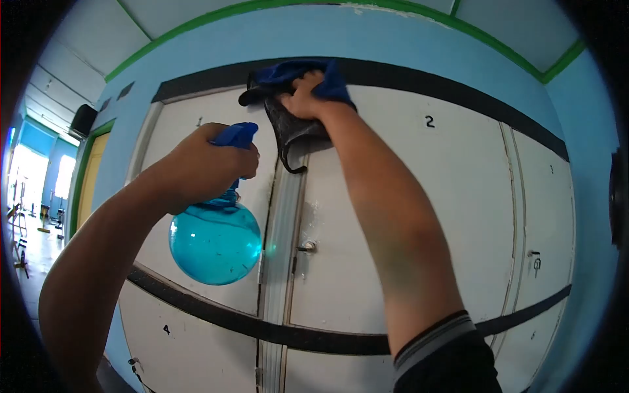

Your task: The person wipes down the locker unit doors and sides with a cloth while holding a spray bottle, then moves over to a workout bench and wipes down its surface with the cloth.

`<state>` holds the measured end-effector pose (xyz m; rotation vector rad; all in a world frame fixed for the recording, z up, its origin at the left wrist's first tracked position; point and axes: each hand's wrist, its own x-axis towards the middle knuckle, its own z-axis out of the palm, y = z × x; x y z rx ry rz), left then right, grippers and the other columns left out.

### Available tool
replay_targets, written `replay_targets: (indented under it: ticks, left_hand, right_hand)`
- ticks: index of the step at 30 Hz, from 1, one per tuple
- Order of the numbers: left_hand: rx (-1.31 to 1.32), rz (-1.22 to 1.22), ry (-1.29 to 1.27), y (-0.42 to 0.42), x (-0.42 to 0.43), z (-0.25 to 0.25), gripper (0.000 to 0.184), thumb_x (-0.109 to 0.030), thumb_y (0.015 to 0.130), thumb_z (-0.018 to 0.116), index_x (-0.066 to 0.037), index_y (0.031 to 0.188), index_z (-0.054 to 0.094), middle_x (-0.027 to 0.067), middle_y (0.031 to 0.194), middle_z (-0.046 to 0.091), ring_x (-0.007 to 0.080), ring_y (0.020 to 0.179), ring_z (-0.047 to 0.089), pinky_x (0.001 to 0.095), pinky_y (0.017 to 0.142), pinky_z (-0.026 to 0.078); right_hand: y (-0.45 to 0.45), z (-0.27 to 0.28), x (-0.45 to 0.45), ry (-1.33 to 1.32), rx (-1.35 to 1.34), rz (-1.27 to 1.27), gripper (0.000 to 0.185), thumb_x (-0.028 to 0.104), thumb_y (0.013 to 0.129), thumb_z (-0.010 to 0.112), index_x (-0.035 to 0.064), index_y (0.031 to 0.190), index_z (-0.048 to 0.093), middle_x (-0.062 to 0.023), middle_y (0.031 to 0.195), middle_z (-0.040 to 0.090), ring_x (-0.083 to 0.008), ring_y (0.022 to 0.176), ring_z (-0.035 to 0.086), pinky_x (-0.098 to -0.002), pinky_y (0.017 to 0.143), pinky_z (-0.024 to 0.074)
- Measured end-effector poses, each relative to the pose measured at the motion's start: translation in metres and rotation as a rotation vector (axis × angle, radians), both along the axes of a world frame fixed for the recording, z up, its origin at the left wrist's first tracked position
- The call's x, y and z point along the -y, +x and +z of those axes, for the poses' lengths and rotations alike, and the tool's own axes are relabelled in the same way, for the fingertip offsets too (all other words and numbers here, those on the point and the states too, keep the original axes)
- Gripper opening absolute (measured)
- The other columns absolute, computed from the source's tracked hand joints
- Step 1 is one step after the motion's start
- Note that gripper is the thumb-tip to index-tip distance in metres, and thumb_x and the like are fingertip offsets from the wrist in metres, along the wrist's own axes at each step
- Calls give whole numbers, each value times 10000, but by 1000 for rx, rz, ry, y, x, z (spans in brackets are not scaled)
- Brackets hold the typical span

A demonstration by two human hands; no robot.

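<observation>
Closest is the person's right arm, which has a dark sleeve (449, 357) with grey bands. The left hand (213, 160) is wrapped tight around the blue top of a round spray bottle (215, 245). The bottle hangs under that hand, in front of the white doors, and has bright blue-green water in it.

Farther off, the right hand (306, 98) reaches up high and rests on a blue cloth (335, 85) and a dark cloth (300, 129). Its fingers are a bit bent, but it is hard to tell if they pinch the cloths or only press on them. The cloths lie over the black strip (426, 92) above the doors, and a thin dark end hangs down and curls up.

Behind them are door 1 (167, 134) and door 2 (406, 177), with a shiny metal post (281, 223) between. Keys (537, 263) hang from door 3 (549, 196). Above is a light blue wall (262, 36). Far away on the left, there is a bright room (39, 229)
</observation>
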<state>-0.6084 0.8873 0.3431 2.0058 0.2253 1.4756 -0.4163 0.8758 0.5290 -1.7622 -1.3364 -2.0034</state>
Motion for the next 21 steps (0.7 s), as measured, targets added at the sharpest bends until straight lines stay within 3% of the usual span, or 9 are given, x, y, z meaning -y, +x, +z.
replay_targets:
  ticks: [4, 7, 11, 13, 17, 18, 19, 20, 21]
  left_hand:
    - [-40, -105, 72, 7, 4, -11, 229, -103, 724, 640, -46, 945, 618, 81, 932, 615, 203, 904, 598, 360, 722, 544]
    - [-48, -145, 85, 10, 9, -20, 231, -101, 724, 631, -43, 947, 618, 89, 939, 615, 212, 910, 603, 363, 726, 549]
    - [-135, -279, 113, 8, 5, -36, 254, -111, 724, 633, -48, 970, 625, 90, 953, 612, 221, 920, 603, 362, 747, 555]
    - [-142, -300, 102, 3, 8, -45, 245, -122, 725, 625, -35, 954, 621, 76, 910, 610, 187, 850, 594, 339, 730, 529]
    - [-157, -289, 41, -8, 12, -56, 267, -101, 728, 634, -17, 980, 611, 60, 896, 613, 143, 790, 596, 305, 717, 510]
    - [-180, -260, 41, -8, 13, -58, 283, -89, 725, 641, -15, 996, 609, 58, 907, 615, 145, 792, 602, 304, 719, 514]
    - [-185, -256, 38, -8, 13, -60, 283, -89, 725, 641, -15, 996, 609, 58, 907, 615, 145, 792, 602, 304, 719, 514]
    - [-169, -259, 36, -8, 12, -63, 298, -88, 724, 648, -12, 1010, 607, 59, 918, 616, 150, 792, 607, 304, 724, 516]
    - [-157, -268, 36, -6, 13, -64, 314, -86, 724, 655, -10, 1024, 606, 59, 929, 618, 154, 792, 612, 303, 729, 519]
  right_hand:
    - [80, 14, 70, 312, -132, -25, 825, 631, 814, 399, -29, 1299, 499, -300, 1426, 328, -434, 1367, 225, -550, 1132, 41]
    - [108, -19, 199, 482, -247, -273, 721, 599, 886, 335, 5, 1195, 603, -257, 1177, 595, -392, 1153, 534, -476, 986, 403]
    - [176, -63, 298, 743, -537, -345, 668, 565, 902, 303, 103, 1341, 504, -193, 1384, 461, -381, 1303, 401, -471, 1106, 254]
    - [213, -60, 319, 828, -492, -307, 642, 528, 905, 308, 109, 1360, 481, -173, 1430, 415, -360, 1334, 366, -493, 1125, 189]
    - [118, -75, 239, 829, -617, -187, 599, 472, 907, 326, 91, 1342, 483, -193, 1396, 448, -374, 1317, 385, -565, 1084, 222]
    - [124, -64, 213, 769, -502, -200, 573, 456, 900, 331, 64, 1231, 586, -222, 1302, 529, -395, 1230, 475, -563, 1035, 286]
    - [100, -72, 182, 597, -284, -152, 531, 474, 899, 352, 91, 1057, 684, -217, 1015, 668, -398, 994, 621, -529, 913, 429]
    - [83, -78, 146, 552, -119, -153, 515, 454, 885, 382, 62, 965, 705, -184, 922, 689, -389, 886, 645, -520, 848, 461]
    - [65, -85, 115, 411, -86, -104, 546, 471, 885, 378, 47, 952, 715, -204, 943, 683, -386, 927, 634, -500, 887, 442]
